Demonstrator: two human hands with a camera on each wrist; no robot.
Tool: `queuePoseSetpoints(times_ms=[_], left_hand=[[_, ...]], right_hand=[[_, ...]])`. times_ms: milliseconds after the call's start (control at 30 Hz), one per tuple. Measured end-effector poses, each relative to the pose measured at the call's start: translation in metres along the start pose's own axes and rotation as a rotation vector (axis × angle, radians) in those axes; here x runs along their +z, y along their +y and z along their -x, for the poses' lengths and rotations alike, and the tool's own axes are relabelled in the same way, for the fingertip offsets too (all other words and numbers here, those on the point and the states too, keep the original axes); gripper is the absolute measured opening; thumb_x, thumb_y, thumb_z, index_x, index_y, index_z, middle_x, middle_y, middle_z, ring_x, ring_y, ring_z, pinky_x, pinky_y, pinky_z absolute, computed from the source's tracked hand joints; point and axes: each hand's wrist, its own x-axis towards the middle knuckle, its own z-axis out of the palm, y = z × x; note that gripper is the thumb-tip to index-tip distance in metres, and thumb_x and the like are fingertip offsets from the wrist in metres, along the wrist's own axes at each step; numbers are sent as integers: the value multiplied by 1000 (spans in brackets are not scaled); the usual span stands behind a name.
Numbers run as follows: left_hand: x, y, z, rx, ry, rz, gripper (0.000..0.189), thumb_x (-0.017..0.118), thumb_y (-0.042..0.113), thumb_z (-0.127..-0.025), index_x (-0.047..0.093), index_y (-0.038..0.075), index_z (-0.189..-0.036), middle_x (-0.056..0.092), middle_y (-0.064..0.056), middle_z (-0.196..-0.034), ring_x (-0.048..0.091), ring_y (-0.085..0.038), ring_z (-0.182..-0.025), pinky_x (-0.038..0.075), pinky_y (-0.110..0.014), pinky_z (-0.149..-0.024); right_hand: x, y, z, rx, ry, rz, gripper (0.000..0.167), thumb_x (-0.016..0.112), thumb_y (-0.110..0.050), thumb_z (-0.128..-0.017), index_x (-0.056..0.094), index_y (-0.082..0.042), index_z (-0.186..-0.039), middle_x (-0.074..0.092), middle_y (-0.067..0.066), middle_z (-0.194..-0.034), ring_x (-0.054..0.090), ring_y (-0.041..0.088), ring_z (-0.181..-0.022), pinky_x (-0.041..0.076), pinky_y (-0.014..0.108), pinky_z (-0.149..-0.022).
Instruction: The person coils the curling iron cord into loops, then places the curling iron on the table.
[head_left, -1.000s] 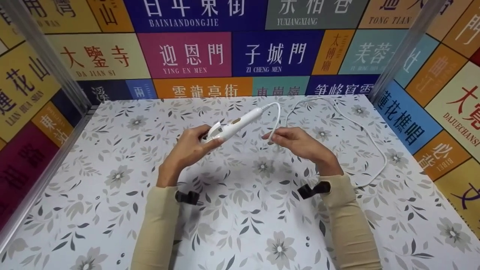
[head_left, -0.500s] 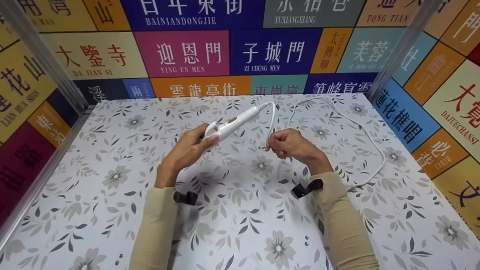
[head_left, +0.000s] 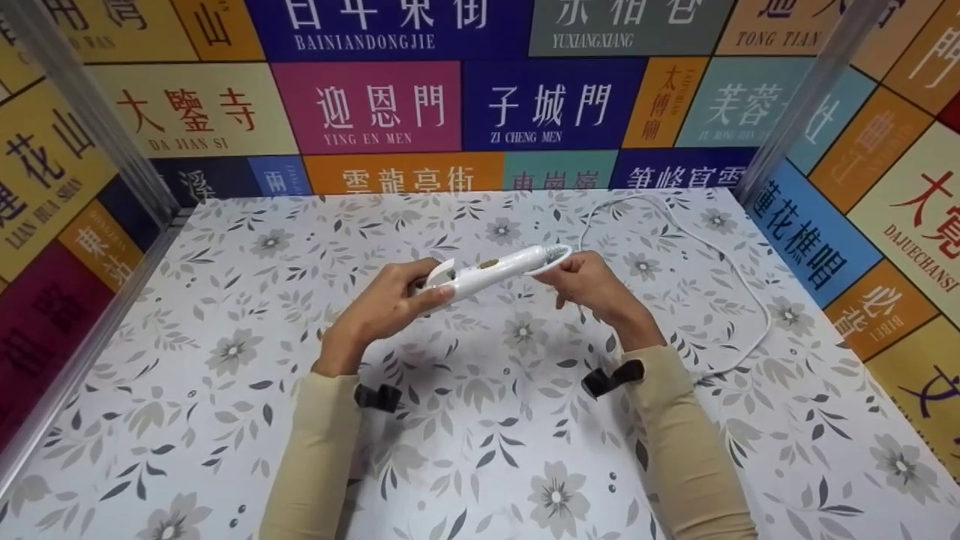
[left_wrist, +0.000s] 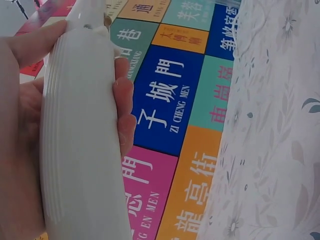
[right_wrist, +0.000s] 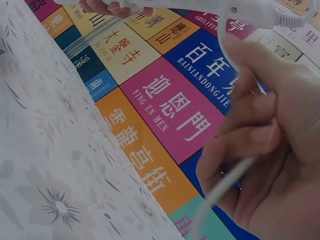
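Note:
A white curling iron [head_left: 499, 276] with a gold panel and a raised lever [head_left: 444, 271] is held above the patterned table. My left hand [head_left: 390, 300] grips its left end, thumb in front and fingers behind; the left wrist view shows a ribbed white casing [left_wrist: 82, 130] between thumb and fingers. At the other end my right hand [head_left: 589, 285] holds the white cord [right_wrist: 222, 187], which runs through its curled fingers. Close to the handle, the cord bends back in a small loop by the fingertips.
The rest of the cord trails in a wide curve over the right side of the flower-patterned table [head_left: 480, 465]. Panels with large lettering [head_left: 367, 109] stand behind and at both sides. Clear corner posts [head_left: 795, 112] rise at the back corners.
The curling iron's cord end has dropped and tilted flatter. My right hand, lower along the cord before, now holds it next to the handle, and the cord's tall arc has become a tight loop.

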Motion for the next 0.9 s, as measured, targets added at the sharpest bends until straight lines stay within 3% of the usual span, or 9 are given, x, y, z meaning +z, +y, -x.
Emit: queuePoseSetpoints(times_ms=[100, 200, 267, 333, 400, 533, 667, 800, 900], left_hand=[[2, 0, -1, 18, -20, -17, 27, 62, 38, -98, 65, 11, -101, 59, -5, -83, 51, -18, -74, 42, -34, -70], [4, -1, -2, 32, -47, -41, 26, 63, 37, -97, 66, 11, -99, 60, -5, -81, 50, -17, -71, 41, -33, -69], [5, -2, -3, 29, -71, -61, 24, 64, 35, -96, 67, 11, -98, 61, -4, -80, 50, -17, -70, 41, -32, -68], [7, -2, -4, 16, -99, -87, 22, 65, 33, -95, 69, 11, -97, 61, -3, -78, 49, -16, -68, 41, -32, -67], [10, -3, -5, -3, -130, -114, 22, 66, 33, -95, 70, 12, -98, 61, -2, -78, 49, -15, -67, 41, -31, -66], [14, -3, -6, -53, -159, -180, 24, 66, 36, -95, 70, 13, -99, 59, 0, -77, 48, -15, -66, 40, -31, -65], [14, -2, -7, -110, -117, -260, 25, 64, 39, -96, 69, 15, -97, 58, -1, -74, 48, -18, -65, 39, -33, -64], [11, -2, -8, -163, -63, -328, 30, 61, 44, -97, 67, 15, -95, 57, -1, -75, 49, -20, -69, 39, -34, -67], [7, -2, -7, -203, -32, -339, 32, 60, 46, -97, 65, 15, -92, 56, -2, -74, 49, -20, -69, 39, -34, -66]], right_hand=[[0, -1, -2, 1, 98, -15, 17, 67, -12, -93, 73, -4, -79, 57, -6, -65, 44, 9, -55, 48, 24, -56], [0, -3, -2, -52, 164, -6, 14, 70, -10, -91, 75, -6, -79, 68, -6, -72, 57, 7, -64, 47, 23, -61], [0, -4, -1, -85, 190, -7, 19, 74, -15, -90, 74, -8, -73, 69, -7, -68, 59, 7, -65, 46, 24, -63], [-1, -5, 1, -92, 200, 7, 24, 77, -26, -89, 77, -5, -77, 71, -8, -71, 62, 8, -73, 47, 25, -67], [-3, -6, 2, -77, 208, 39, 34, 77, -35, -88, 76, -2, -78, 63, -9, -64, 53, 12, -68, 43, 26, -63], [-3, -11, 6, -50, 187, 121, 38, 74, -41, -90, 77, -3, -82, 43, -9, -55, 34, 12, -57, 31, 27, -57], [0, -21, 10, -23, 163, 188, 35, 68, -42, -94, 80, -10, -89, 39, -8, -54, 26, 10, -50, 24, 26, -51], [3, -32, 13, -27, 97, 189, 34, 60, -36, -101, 79, -9, -96, 47, -6, -57, 31, 8, -47, 25, 24, -47], [5, -36, 16, -61, 11, 160, 33, 56, -29, -104, 77, -4, -100, 52, -4, -58, 43, 8, -51, 34, 23, -50]])
